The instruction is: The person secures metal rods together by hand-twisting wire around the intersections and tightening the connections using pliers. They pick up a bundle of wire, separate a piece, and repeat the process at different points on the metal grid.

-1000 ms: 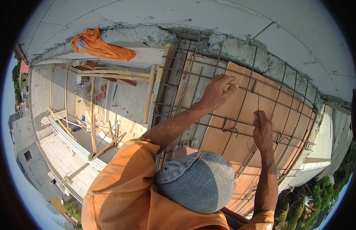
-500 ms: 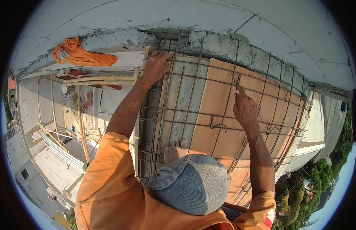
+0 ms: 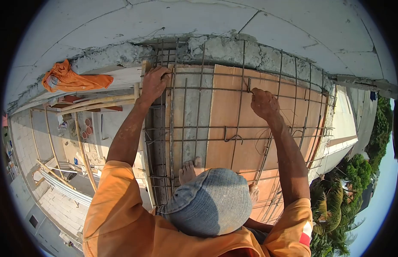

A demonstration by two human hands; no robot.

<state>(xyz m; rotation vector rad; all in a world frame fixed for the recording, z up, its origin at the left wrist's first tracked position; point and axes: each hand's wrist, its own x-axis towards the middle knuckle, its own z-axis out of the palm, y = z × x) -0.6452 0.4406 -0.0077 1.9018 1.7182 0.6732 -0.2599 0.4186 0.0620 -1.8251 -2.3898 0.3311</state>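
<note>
Head view, and both hands are out over the steel! The right hand [image 3: 265, 104] sits above the orange-brown plywood sheet [image 3: 224, 113], its fingers bent in. Are they clamped on something? I cannot tell: the knuckles cover the grip, and any wire there is too thin to follow.

Look at the spot that matters: a crossbar [image 3: 220, 88] meets a lengthwise bar [image 3: 239, 111] just beyond those fingertips, ahead of them and a touch to the left. The crossbar's long axis runs left to right, nearly square to the lengthwise bar, which points away from the body. Right beside the fingertips is a short bar stub [image 3: 249, 84]; touching or only close, I can't say from here.

Over on the far side, the left hand [image 3: 155, 83] is down at the grid's left edge, fingers stretched toward an edge bar [image 3: 172, 112]. Gripping it or merely resting? Can't tell that either. It is well apart from the crossing, so the right hand is clearly the nearer one.

Between the arms, a denim cap [image 3: 211, 201] leans in, and a bare foot [image 3: 188, 172] is planted under the grid's left part.
</note>
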